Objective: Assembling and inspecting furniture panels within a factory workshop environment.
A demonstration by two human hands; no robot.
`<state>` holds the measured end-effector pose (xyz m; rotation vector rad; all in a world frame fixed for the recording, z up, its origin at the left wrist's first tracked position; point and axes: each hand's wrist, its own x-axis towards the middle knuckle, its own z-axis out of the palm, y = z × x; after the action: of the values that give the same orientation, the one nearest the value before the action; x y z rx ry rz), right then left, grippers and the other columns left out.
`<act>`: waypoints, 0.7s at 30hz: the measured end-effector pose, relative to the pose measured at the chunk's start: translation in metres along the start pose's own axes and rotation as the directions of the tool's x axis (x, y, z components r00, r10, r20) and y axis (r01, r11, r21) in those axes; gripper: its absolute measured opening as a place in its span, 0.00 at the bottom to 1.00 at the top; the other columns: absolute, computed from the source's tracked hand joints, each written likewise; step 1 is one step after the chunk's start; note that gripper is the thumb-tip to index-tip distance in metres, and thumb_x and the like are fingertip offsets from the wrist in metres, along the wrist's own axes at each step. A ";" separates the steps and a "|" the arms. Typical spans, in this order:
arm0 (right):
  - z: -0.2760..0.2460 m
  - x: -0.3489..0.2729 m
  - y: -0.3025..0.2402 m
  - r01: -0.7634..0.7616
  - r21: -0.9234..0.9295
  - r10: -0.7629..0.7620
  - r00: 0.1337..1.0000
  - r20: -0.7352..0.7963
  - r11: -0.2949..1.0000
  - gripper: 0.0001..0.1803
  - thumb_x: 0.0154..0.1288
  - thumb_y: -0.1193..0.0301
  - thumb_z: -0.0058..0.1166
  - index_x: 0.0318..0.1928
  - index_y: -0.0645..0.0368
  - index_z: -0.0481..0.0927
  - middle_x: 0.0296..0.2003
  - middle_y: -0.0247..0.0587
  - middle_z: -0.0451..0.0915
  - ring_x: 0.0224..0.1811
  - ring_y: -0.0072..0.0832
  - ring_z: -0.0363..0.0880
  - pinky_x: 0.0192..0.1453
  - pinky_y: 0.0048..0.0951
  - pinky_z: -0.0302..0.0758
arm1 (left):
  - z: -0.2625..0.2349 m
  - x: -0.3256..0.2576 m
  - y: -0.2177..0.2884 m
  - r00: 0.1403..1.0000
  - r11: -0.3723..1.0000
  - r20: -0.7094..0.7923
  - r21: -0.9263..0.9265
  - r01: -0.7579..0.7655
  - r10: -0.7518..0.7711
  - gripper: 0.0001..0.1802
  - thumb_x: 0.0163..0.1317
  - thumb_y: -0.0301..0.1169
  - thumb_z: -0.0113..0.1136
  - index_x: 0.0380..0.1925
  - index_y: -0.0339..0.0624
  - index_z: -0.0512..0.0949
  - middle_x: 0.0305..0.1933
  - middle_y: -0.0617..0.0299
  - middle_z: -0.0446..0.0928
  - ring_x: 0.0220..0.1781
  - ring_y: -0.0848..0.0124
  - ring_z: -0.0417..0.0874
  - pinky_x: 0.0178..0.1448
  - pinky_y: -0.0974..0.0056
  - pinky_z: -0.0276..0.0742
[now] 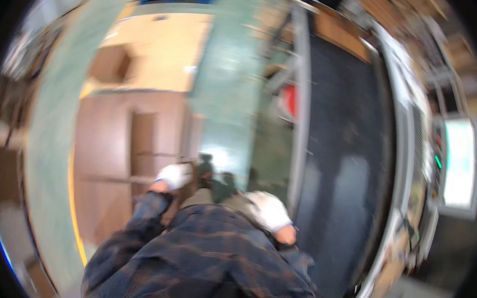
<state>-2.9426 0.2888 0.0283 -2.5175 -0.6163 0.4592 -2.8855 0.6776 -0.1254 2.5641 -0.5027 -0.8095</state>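
Note:
My left hand [175,176], in a white work glove, is beside the near right edge of a stack of brown wood-look panels [104,135]. Whether it touches the panels I cannot tell, as motion smears its fingers. My right hand [270,211], gloved in white too, hangs low by my right thigh, left of a conveyor with a black belt [345,117]. Its fingers are blurred as well, and no object shows in it.
Ahead of the brown stack lies a pale board stack [171,41] with a brown block [111,63] on it. Green floor [228,94] runs between the stacks and the conveyor's grey rail [301,120]. A red round thing [289,100] is under the rail. A lit screen [460,162] stands far right.

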 end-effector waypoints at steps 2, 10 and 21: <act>-0.008 0.013 0.009 -0.037 -0.005 0.037 0.996 0.082 0.999 0.14 0.72 0.65 0.56 0.53 0.55 0.85 0.47 0.52 0.88 0.49 0.51 0.88 0.57 0.52 0.84 | 0.014 0.011 -0.014 0.975 0.970 0.035 -0.100 0.221 -0.219 0.23 0.69 0.55 0.63 0.46 0.47 0.87 0.53 0.45 0.89 0.59 0.44 0.87 0.62 0.43 0.83; -0.036 0.061 0.065 -0.268 0.018 0.263 0.956 0.129 0.963 0.12 0.71 0.64 0.59 0.51 0.51 0.86 0.44 0.50 0.88 0.49 0.55 0.88 0.57 0.54 0.82 | -0.033 0.087 -0.001 0.979 0.946 0.140 -0.269 0.181 -0.148 0.17 0.65 0.42 0.71 0.48 0.44 0.88 0.48 0.45 0.90 0.55 0.47 0.91 0.60 0.51 0.85; -0.088 0.088 0.139 -0.348 0.264 0.428 0.823 -0.373 0.900 0.11 0.63 0.70 0.61 0.44 0.60 0.87 0.42 0.53 0.89 0.49 0.53 0.89 0.56 0.52 0.85 | -0.217 0.319 0.148 0.949 0.947 0.140 0.120 -0.298 0.281 0.15 0.68 0.34 0.68 0.51 0.38 0.87 0.44 0.45 0.91 0.46 0.53 0.93 0.54 0.53 0.88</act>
<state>-2.7843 0.1918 0.0070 -2.4450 0.1137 0.0860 -2.5414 0.4662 -0.0393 2.4891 -0.9818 -0.8503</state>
